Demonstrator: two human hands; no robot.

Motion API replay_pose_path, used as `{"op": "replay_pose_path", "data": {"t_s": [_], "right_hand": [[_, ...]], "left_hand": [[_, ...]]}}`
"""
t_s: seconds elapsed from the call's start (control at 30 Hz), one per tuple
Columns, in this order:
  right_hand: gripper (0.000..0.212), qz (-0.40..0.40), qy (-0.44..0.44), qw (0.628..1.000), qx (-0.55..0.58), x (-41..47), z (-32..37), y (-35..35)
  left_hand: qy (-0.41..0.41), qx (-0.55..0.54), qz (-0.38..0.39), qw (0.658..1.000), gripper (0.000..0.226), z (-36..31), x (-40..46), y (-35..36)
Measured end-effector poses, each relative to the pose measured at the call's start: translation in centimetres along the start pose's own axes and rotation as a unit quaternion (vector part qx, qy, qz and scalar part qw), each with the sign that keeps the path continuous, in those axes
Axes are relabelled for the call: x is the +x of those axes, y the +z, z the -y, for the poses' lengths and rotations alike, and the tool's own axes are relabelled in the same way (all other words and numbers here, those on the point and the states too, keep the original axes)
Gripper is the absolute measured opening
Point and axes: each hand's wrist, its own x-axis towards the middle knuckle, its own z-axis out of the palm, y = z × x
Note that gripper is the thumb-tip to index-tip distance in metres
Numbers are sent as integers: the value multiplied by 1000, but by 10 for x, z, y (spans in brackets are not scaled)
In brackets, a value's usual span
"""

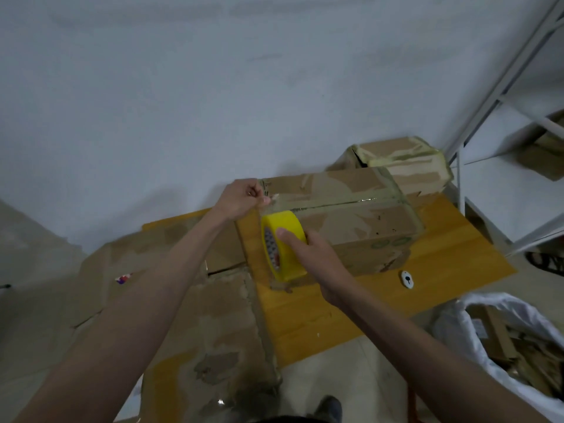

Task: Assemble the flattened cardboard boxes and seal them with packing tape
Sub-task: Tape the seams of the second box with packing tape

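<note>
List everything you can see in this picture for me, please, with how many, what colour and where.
tape roll: one, yellow, at the box's near end
assembled box: one, brown, on the table
second box: one, brown, behind the first
table: one, yellow wood, centre
flattened cardboard: several, brown, left
small cutter: one, white, on the table
bag of scraps: one, white, lower right
shelf frame: one, white, right
hands: left pinches the tape end; right grips the roll

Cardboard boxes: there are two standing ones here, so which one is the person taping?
The nearer, longer box on the orange table: the left hand pinches tape at its corner and the right hand holds the yellow roll against it. The other box stands behind, untouched.
</note>
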Motion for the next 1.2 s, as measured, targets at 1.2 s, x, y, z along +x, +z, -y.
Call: {"op": "replay_pose_path", "data": {"t_s": [1.2], "right_hand": [[25, -55, 142, 986, 62, 138, 46, 35]], "left_hand": [[-78, -3, 45, 996, 23, 102, 157, 3]]}}
